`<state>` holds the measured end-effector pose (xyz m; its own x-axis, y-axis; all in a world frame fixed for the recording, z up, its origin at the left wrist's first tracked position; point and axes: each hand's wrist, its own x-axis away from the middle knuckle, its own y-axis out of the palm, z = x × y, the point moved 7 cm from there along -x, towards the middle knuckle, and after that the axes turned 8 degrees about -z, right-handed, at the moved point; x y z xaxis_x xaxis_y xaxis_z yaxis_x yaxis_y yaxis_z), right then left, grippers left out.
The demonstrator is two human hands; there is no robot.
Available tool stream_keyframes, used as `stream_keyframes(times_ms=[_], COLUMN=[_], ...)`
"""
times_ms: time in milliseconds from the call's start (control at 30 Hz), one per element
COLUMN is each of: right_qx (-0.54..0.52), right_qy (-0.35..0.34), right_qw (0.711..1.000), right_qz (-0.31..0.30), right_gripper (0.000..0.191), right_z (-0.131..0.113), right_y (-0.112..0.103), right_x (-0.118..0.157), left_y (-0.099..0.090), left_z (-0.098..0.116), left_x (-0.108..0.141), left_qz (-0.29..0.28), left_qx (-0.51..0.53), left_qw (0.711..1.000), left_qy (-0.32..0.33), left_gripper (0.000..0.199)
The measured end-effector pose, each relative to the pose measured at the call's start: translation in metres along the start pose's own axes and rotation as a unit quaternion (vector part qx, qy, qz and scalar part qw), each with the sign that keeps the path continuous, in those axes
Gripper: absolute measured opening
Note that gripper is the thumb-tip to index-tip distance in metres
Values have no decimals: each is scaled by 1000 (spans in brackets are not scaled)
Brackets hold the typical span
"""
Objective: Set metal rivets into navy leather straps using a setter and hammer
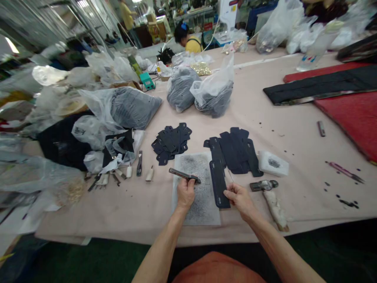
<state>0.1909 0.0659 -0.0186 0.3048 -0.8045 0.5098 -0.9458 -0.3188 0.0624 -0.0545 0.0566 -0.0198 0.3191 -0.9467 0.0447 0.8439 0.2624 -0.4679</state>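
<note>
The pinkish tabletop (250, 114) is biggest. Count the speckled white board (197, 208) as the middle of a clock. Two clear bags (180, 90) full of dark stuff sit near 12 o'clock. The wide pile of dark pieces (235, 151) lies between 1 and 2, and the smaller pile (171, 140) lies at 11. The hammer (272, 200) is at 3, just beside a white block (273, 163). The long dark strip (218, 184) covers the board's right edge; the right hand (240, 199) has its grip pinched on it. A thin stick (231, 176) pokes up there. The left hand (186, 192) has its grip closed around a metal tool (184, 175) above the board.
</note>
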Motion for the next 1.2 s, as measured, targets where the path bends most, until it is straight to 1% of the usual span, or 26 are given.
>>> stream_keyframes(times_ms=[100, 167, 200, 267, 333, 400, 433, 467, 500, 533, 567, 600, 633, 700, 767, 833, 867, 900, 933, 967, 1033, 1067, 1100, 1133, 1200], right_qx=[10, 36, 53, 117, 233, 365, 420, 466, 506, 540, 569, 594, 610, 617, 607, 597, 597, 591, 572, 533, 403, 324, 255, 209, 168], right_qy=[60, 86, 88, 70, 33, -22, -61, -106, -150, -186, -204, -202, -185, -146, -128, -122, -116, -108, -95, -81, -53, -35, -15, 2, 34], right_qw=[997, 994, 992, 989, 971, 930, 904, 876, 848, 820, 796, 778, 769, 771, 783, 793, 794, 799, 813, 836, 895, 921, 939, 948, 954], right_qz=[-38, -60, -67, -65, -30, 34, 56, 64, 54, 31, 1, -29, -50, -62, -49, -18, 1, 28, 62, 102, 182, 212, 232, 242, 246], right_gripper=[24, 23, 22, 21, 23, 29, 32, 38, 46, 54, 59, 61, 60, 50, 35, 18, 12, 11, 13, 15, 17, 18, 20, 21, 25], right_z=[28, 42, 44, 39, 23, -4, -20, -35, -49, -60, -67, -70, -72, -74, -74, -73, -71, -68, -64, -59, -42, -29, -16, -2, 21], right_y=[22, 27, 26, 21, 12, 5, 7, 11, 19, 28, 37, 44, 48, 49, 44, 33, 26, 16, 5, -7, -27, -32, -33, -29, -13], right_x=[4, 4, 3, -1, -8, -14, -17, -20, -24, -29, -34, -40, -47, -56, -59, -55, -51, -46, -40, -33, -15, -6, 3, 11, 25], left_y=[1, 2, 2, 1, -1, -2, -2, -2, -2, -1, -1, -1, -1, -2, -2, -2, -1, 0, 0, -1, -10, -17, -25, -33, -42], left_z=[-2, -2, -1, 1, 4, 6, 6, 7, 7, 8, 9, 9, 10, 12, 12, 10, 7, 4, 1, -3, -9, -11, -11, -10, -5], left_x=[1, 2, 2, 2, 2, 2, 1, 1, 1, 0, 0, 0, 0, 0, 0, -1, -1, -2, -3, -4, -5, -6, -6, -6, -4], left_qz=[6, 7, 9, 14, 19, 20, 19, 17, 15, 12, 8, 5, 3, 4, 8, 12, 13, 12, 11, 13, 36, 55, 72, 81, 70], left_qx=[16, 16, 12, 3, -8, -19, -21, -18, -10, 1, 13, 22, 27, 26, 23, 38, 60, 94, 137, 184, 265, 290, 301, 299, 272], left_qw=[1000, 1000, 1000, 1000, 1000, 1000, 1000, 1000, 1000, 1000, 1000, 1000, 999, 999, 999, 999, 998, 995, 990, 983, 963, 955, 951, 951, 960], left_qy=[-7, -6, -5, -4, -6, -7, -6, -2, 4, 11, 17, 22, 26, 30, 32, 31, 27, 20, 11, 1, -14, -16, -13, -6, 12], left_gripper=[24, 23, 23, 21, 20, 19, 19, 18, 18, 18, 18, 18, 17, 16, 14, 13, 14, 15, 16, 17, 20, 22, 23, 24, 24])
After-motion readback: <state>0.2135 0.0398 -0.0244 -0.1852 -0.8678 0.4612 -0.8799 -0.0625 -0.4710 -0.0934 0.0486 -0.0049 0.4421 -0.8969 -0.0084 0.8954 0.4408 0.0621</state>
